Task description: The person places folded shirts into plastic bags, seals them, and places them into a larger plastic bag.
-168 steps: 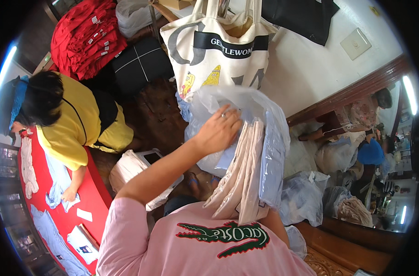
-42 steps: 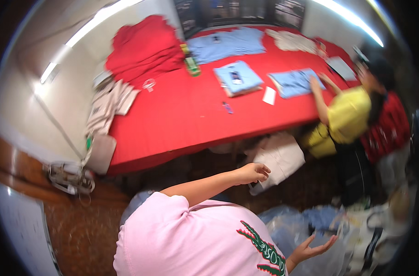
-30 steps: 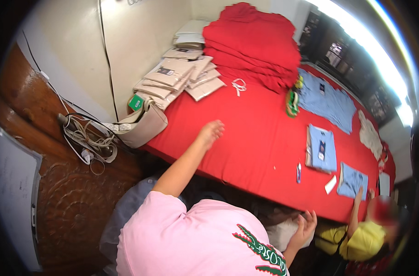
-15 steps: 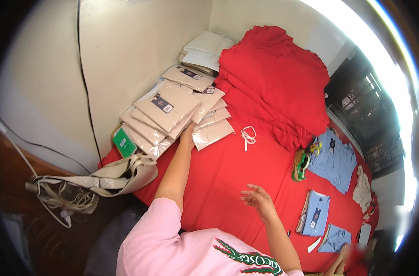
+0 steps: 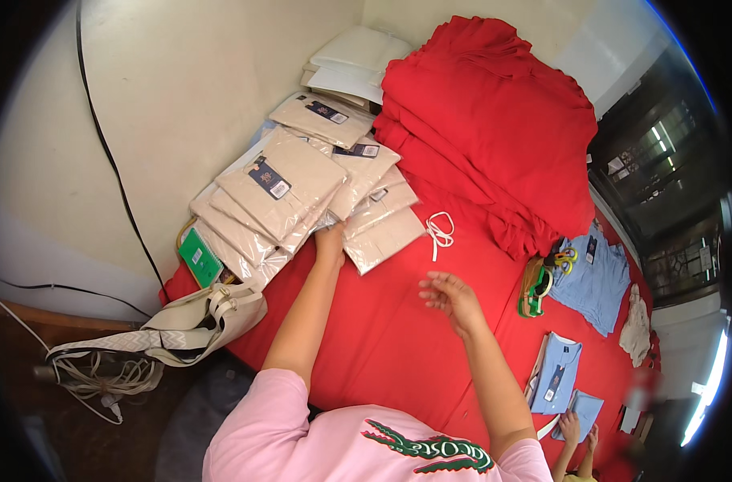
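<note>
My left hand (image 5: 329,243) reaches in between the beige garments packed in clear plastic (image 5: 282,189). It touches the near edge of the larger stack, and its fingers are hidden under the packs. Dark labels show on several of them. Right beside that hand, a smaller fanned row of packs (image 5: 384,238) lies on the red cloth (image 5: 366,329). My right hand (image 5: 450,301) hovers above the cloth with fingers apart and nothing in it. Just beyond it lies a looped white cord (image 5: 439,230).
A large red fabric heap (image 5: 486,128) fills the back. At left are a green notebook (image 5: 200,257) and a beige bag (image 5: 213,321). On the right lie a green tape dispenser (image 5: 533,289), yellow-handled scissors (image 5: 566,259) and blue shirts (image 5: 556,369). Another person's hands (image 5: 571,430) touch a folded blue garment.
The view has shifted a little. My left hand stays at the packs, my right hand stays raised and open. At lower right the other person's hands have moved onto the blue garment, now folded flatter.
</note>
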Action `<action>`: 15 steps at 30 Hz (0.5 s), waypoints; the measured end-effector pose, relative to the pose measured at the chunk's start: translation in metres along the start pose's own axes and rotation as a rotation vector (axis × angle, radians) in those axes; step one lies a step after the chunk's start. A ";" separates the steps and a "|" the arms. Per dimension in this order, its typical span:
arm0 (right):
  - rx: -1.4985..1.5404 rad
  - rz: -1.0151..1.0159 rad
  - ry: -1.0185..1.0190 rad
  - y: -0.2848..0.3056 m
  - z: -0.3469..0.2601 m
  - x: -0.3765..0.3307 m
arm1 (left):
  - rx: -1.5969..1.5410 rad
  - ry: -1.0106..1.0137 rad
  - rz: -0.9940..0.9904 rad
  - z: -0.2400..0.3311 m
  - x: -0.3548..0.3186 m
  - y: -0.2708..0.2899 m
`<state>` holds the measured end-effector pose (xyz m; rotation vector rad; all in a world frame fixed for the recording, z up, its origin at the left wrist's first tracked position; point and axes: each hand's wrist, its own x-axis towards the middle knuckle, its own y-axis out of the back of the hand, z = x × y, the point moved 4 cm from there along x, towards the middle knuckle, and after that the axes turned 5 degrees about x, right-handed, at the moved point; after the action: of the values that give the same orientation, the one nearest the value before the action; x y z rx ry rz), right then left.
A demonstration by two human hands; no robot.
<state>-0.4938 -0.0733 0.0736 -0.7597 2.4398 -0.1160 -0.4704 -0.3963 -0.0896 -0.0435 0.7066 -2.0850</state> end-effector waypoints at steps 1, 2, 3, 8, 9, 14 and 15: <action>-0.018 0.042 0.035 0.005 -0.007 0.001 | 0.012 -0.018 -0.042 0.006 -0.018 -0.002; -0.036 0.081 0.067 0.007 -0.016 0.001 | 0.013 0.080 -0.054 0.008 -0.037 0.002; -0.058 0.116 0.099 0.009 -0.024 0.003 | 0.044 0.120 -0.082 0.012 -0.057 0.008; -0.217 0.319 0.280 0.031 -0.031 0.036 | 0.212 0.377 -0.253 0.022 -0.149 0.057; -0.250 0.352 0.306 0.034 -0.028 0.049 | 0.251 0.410 -0.306 0.024 -0.164 0.063; -0.571 0.454 0.669 0.028 -0.017 0.123 | 0.517 0.643 -0.607 0.016 -0.226 0.085; -0.608 0.458 0.620 0.004 -0.025 0.123 | 0.578 0.691 -0.648 0.011 -0.240 0.087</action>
<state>-0.5919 -0.1394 0.0317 -0.4044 3.2276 0.6903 -0.2602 -0.2530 -0.0692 0.9156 0.4755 -2.8906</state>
